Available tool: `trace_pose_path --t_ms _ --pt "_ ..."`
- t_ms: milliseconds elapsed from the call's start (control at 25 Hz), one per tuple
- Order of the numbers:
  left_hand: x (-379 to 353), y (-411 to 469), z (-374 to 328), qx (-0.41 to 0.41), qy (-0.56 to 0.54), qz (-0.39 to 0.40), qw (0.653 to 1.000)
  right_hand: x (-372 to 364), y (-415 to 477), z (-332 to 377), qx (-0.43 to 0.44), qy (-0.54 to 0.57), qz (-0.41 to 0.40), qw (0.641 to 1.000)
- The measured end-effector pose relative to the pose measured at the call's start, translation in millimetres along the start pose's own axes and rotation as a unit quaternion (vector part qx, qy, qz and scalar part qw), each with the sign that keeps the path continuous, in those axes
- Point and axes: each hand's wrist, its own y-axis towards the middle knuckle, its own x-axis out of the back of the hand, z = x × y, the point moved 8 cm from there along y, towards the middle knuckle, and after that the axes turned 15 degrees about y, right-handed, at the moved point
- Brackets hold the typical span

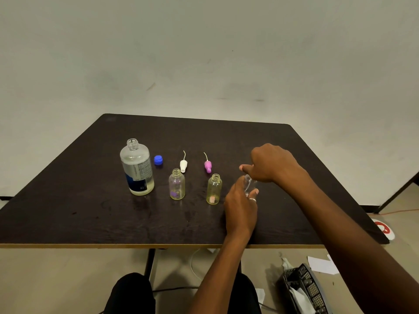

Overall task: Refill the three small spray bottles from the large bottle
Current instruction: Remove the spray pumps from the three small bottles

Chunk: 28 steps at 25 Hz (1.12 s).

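- While the left hand wraps a third small clear bottle, the right hand pinches its top.
- Two uncapped small bottles stand beside them, holding little.
- Farther left, the open large bottle is roughly three-quarters full of clear liquid.

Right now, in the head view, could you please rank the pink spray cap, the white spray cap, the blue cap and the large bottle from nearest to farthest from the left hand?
Measured from the left hand:
1. Pink spray cap, lying just behind the nearer small bottle.
2. White spray cap, further to the left.
3. Blue cap, beside the large bottle.
4. Large bottle, open, farthest left.
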Motion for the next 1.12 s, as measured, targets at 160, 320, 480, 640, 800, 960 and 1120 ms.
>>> trace_pose_path --t_ms 160,320,480,640,800,960,1120 --pt "-0.1 0.7 -0.3 -0.002 0.019 0.003 1.0 -10.0 -0.7 7.2 0.04 0.044 0.099 0.993" --pt "-0.2 0.4 0.4 -0.001 0.025 0.003 1.0 -11.9 -1.9 9.5 0.069 0.061 0.137 0.986" --pt "-0.1 -0.5 -0.2 -0.001 0.008 0.006 1.0 -5.9 2.2 -1.1 0.017 0.012 0.055 0.998" --pt "0.2 -0.4 0.4 -0.001 0.011 0.003 1.0 -6.5 1.6 1.0 0.014 0.008 0.055 0.998" --pt "1.5 -1.1 -1.3 -0.015 0.009 -0.007 1.0 -0.5 -0.6 9.2 0.027 0.01 0.086 0.996" --pt "1.0 -0.1 -0.3 -0.025 0.019 -0.008 0.999 38.7 -9.1 17.4 0.032 -0.014 0.054 0.998" --pt "-0.4 0.2 1.1 -0.019 0.016 -0.001 1.0 91.0 -17.3 22.6 0.018 0.0 0.007 1.0"
